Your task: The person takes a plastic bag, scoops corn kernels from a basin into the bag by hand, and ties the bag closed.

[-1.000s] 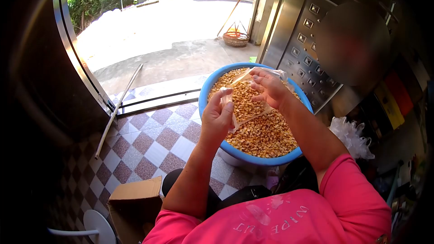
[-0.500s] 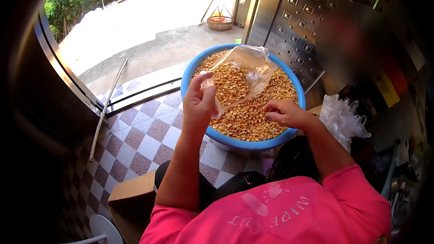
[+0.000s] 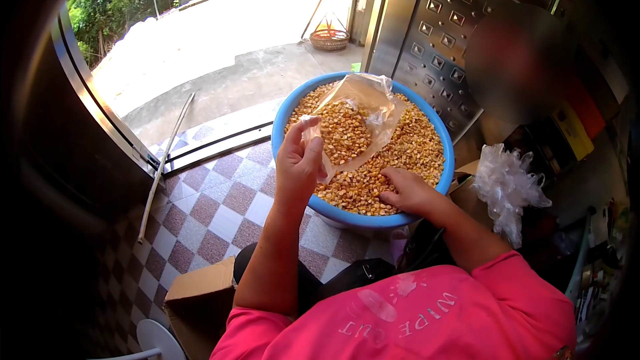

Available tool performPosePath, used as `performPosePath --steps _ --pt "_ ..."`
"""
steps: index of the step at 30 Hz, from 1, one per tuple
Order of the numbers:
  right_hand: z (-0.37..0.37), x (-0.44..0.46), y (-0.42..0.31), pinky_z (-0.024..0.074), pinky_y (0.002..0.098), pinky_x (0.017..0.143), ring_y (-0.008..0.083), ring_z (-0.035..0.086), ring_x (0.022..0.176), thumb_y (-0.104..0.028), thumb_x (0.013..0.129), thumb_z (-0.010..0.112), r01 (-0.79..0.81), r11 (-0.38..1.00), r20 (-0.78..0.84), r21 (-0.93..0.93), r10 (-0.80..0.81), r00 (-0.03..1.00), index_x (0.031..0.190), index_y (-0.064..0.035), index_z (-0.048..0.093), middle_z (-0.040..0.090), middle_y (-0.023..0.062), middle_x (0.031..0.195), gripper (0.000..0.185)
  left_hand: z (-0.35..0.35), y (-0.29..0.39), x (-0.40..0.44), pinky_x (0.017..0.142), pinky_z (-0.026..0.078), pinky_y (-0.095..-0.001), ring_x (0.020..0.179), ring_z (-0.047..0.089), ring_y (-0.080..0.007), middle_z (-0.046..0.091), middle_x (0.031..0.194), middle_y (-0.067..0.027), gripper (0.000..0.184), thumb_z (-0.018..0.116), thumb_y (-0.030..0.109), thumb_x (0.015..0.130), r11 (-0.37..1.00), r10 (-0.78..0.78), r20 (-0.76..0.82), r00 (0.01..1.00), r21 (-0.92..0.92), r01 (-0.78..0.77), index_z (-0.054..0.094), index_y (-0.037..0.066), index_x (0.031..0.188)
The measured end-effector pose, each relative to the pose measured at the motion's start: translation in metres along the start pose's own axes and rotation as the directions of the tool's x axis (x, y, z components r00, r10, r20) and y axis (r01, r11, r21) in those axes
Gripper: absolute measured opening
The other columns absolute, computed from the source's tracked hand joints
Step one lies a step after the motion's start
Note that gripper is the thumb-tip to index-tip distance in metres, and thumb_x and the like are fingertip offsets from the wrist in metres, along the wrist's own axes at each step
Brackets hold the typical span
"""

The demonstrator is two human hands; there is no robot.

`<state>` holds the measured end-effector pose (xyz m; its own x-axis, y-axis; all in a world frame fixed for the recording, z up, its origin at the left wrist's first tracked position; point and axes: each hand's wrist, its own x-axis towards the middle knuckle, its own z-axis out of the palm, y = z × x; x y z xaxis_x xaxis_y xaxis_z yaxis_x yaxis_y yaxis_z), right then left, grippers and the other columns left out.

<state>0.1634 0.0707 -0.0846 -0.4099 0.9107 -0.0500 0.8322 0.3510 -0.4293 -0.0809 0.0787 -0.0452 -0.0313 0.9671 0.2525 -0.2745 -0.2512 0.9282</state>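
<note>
A blue basin (image 3: 449, 153) is filled with yellow corn kernels (image 3: 417, 127). Over its left part, my left hand (image 3: 298, 158) is closed, pinching the edge of a clear plastic bag (image 3: 383, 110) between thumb and fingers. The bag lies tilted on the corn with its mouth spread, and a heap of kernels shows in it. My right hand (image 3: 408, 192) touches the loose corn at the basin's near right, thumb and forefinger apart. Its other fingers are partly hidden, and no lifted kernels show in it.
To the right hangs a bunch of clear plastic bags (image 3: 507, 187). A cardboard box (image 3: 200, 280) and a round white stool (image 3: 160, 340) stand lower left. A pale stick (image 3: 163, 167) leans by the doorway. Outside sits a wicker basket (image 3: 329, 40); a metal door (image 3: 430, 47) stands behind the basin.
My right hand has come down from just above the corn onto the kernels, moving slightly left. My left hand still holds the bag's edge. The view has shifted a little.
</note>
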Motion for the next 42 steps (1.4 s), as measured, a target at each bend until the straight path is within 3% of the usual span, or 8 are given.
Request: performPosePath --steps 6,9,12,20,27,28,32,42 --pt "0.009 0.009 0.02 0.047 0.036 0.077 0.0293 0.061 0.087 -0.009 0.078 0.06 0.048 0.993 -0.076 0.112 -0.04 0.996 0.107 0.0004 0.053 0.06 0.0173 0.095 0.031 -0.002 -0.002 0.0 0.042 0.036 -0.0168 0.045 0.043 -0.002 0.047 0.058 0.0033 0.028 0.048 0.009 0.09 1.0 0.009 0.005 1.0 -0.002 -0.009 0.049 0.003 0.118" --pt "-0.004 0.01 0.013 0.0473 0.0291 0.056 0.0173 0.058 0.063 -0.009 0.082 0.057 -0.267 0.828 0.147 0.493 0.223 0.964 0.105 0.0002 0.054 0.06 0.0112 0.086 0.025 -0.002 -0.001 0.001 0.042 0.035 -0.017 0.045 0.043 -0.0021 0.047 0.058 0.0036 0.028 0.047 0.009 0.09 1.0 0.009 0.005 1.0 -0.019 -0.009 0.049 0.003 0.117" --pt "-0.011 0.009 0.02 0.0279 0.0171 0.034 0.0048 0.038 0.044 -0.008 0.088 0.052 -0.424 0.238 0.376 0.874 0.224 0.899 0.106 -0.0033 0.055 0.053 0.0049 0.075 0.019 -0.002 0.0 0.001 0.042 0.035 -0.0173 0.045 0.043 -0.0024 0.046 0.057 0.0038 0.027 0.048 0.009 0.09 1.0 0.004 0.003 1.0 -0.01 -0.004 0.049 0.003 0.117" --pt "-0.05 0.02 -0.013 0.0298 0.0141 0.036 0.0038 0.04 0.049 -0.008 0.091 0.049 -0.418 -0.149 0.414 0.896 -0.056 0.909 0.109 -0.0022 0.054 0.055 0.0065 0.079 0.02 -0.005 -0.002 0.002 0.04 0.037 -0.0191 0.044 0.045 -0.0044 0.05 0.063 0.0005 0.027 0.048 0.01 0.09 0.999 0.019 0.001 1.0 -0.04 -0.019 0.047 0.002 0.116" --pt "-0.068 0.086 -0.048 0.0422 0.016 0.046 0.0073 0.05 0.063 -0.004 0.092 0.041 -0.356 -0.157 0.354 0.921 -0.038 0.934 0.117 0.0006 0.049 0.056 0.0105 0.092 0.027 -0.008 -0.003 0.003 0.04 0.037 -0.0191 0.046 0.046 -0.0046 0.05 0.065 -0.0001 0.026 0.048 0.01 0.09 0.999 0.029 0.002 1.0 -0.039 -0.029 0.047 0.001 0.115" --pt "-0.067 0.092 -0.052 0.0529 0.0224 0.059 0.0158 0.057 0.076 -0.003 0.091 0.038 -0.351 -0.129 0.354 0.928 0.006 0.935 0.115 0.004 0.048 0.054 0.0171 0.102 0.027 -0.009 -0.003 0.003 0.04 0.037 -0.0193 0.046 0.046 -0.0047 0.05 0.065 -0.0002 0.027 0.048 0.009 0.09 0.999 0.039 -0.008 0.999 -0.022 -0.04 0.046 0.001 0.116" --pt "-0.057 0.11 -0.08 0.05 0.0427 0.09 0.0345 0.055 0.1 -0.001 0.09 0.039 -0.3 -0.14 0.322 0.944 0.185 0.928 0.115 0.0061 0.046 0.048 0.0215 0.113 0.027 -0.017 0.004 0.005 0.041 0.038 -0.0195 0.047 0.047 -0.0052 0.052 0.066 -0.0016 0.029 0.046 0.005 0.088 0.999 0.042 -0.047 0.998 -0.027 -0.043 0.045 0.0 0.116" --pt "-0.062 0.126 -0.075 0.0485 0.0424 0.085 0.0239 0.049 0.104 -0.004 0.09 0.041 -0.161 0.138 0.147 0.977 0.107 0.983 0.119 -0.0027 0.048 0.047 0.009 0.12 0.03 -0.023 0.009 0.005 0.042 0.039 -0.019 0.048 0.048 -0.0049 0.054 0.068 -0.0036 0.029 0.045 0.003 0.086 0.999 0.049 -0.06 0.997 -0.004 -0.049 0.045 -0.001 0.115"
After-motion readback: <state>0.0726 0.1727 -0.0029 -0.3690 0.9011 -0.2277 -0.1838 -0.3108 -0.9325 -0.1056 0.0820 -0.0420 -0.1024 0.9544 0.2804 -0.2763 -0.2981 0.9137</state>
